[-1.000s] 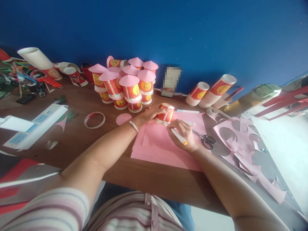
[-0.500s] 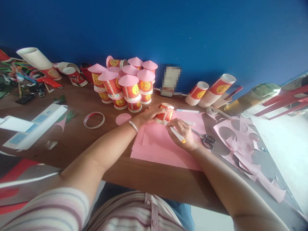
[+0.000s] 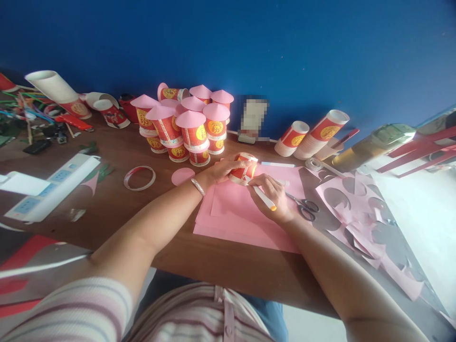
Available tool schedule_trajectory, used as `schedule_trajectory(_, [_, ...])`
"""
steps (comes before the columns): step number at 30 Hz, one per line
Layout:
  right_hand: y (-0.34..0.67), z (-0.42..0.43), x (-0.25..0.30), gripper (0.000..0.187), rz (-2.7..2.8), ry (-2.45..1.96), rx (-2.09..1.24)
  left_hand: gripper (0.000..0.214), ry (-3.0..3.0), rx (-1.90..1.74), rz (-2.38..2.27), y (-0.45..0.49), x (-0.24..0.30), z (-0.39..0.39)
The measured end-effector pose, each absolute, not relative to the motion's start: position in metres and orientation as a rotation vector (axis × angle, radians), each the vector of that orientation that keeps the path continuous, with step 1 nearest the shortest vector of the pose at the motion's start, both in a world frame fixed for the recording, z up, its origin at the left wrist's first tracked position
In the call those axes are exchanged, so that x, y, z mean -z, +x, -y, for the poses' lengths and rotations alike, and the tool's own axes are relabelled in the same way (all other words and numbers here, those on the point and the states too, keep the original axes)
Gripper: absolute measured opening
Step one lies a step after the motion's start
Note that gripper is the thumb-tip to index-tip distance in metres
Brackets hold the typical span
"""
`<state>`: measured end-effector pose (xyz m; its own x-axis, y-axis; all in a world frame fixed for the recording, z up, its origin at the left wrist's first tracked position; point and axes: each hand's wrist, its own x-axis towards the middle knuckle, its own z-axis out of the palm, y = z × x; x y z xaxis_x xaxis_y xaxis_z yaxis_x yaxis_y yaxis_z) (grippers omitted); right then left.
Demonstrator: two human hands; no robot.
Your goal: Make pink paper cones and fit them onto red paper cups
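Observation:
My left hand [image 3: 225, 170] is wrapped round a red paper cup [image 3: 247, 166] with a yellow emblem and a white rim, held over the pink paper sheets [image 3: 245, 223]. In my right hand [image 3: 271, 194] is a white marker pen [image 3: 262, 196] with an orange end. Its tip meets the cup near the white rim; the exact contact is hidden by my fingers. Scissors with black handles [image 3: 307, 207] lie just right of my right hand. Behind it, another white marker [image 3: 278, 164] rests along the paper's far edge. A pink paper disc [image 3: 183, 176] lies left of my left hand.
Several cups with pink cone roofs [image 3: 192, 127] stand stacked behind. Stacked paper cups [image 3: 322, 133] lean at the wall, near a phone [image 3: 252, 118]. Pink scraps [image 3: 359, 228] cover the right side. A tape roll [image 3: 139, 178] and a power strip [image 3: 53, 185] lie left.
My right hand with the marker has shifted very slightly along the cup's lower edge. The cup and my left hand look almost the same.

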<state>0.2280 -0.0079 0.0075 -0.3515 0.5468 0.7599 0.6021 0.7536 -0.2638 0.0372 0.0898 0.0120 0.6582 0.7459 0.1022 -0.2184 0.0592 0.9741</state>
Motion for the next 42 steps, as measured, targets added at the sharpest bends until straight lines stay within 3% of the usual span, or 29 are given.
schedule_trajectory(15, [0.226, 0.010, -0.010, 0.018, 2.025, -0.858, 0.110, 0.052, 1.232, -0.752, -0.482, 0.037, -0.004, -0.094])
schedule_trajectory(36, [0.228, 0.005, -0.009, 0.018, 2.027, -0.831, 0.140, 0.032, 1.354, -0.827, -0.488, 0.035, -0.003, -0.094])
schedule_trajectory(42, [0.227, 0.005, -0.009, 0.018, 1.997, -0.844, 0.171, 0.036, 1.360, -0.799, -0.529, 0.033, -0.006, -0.093])
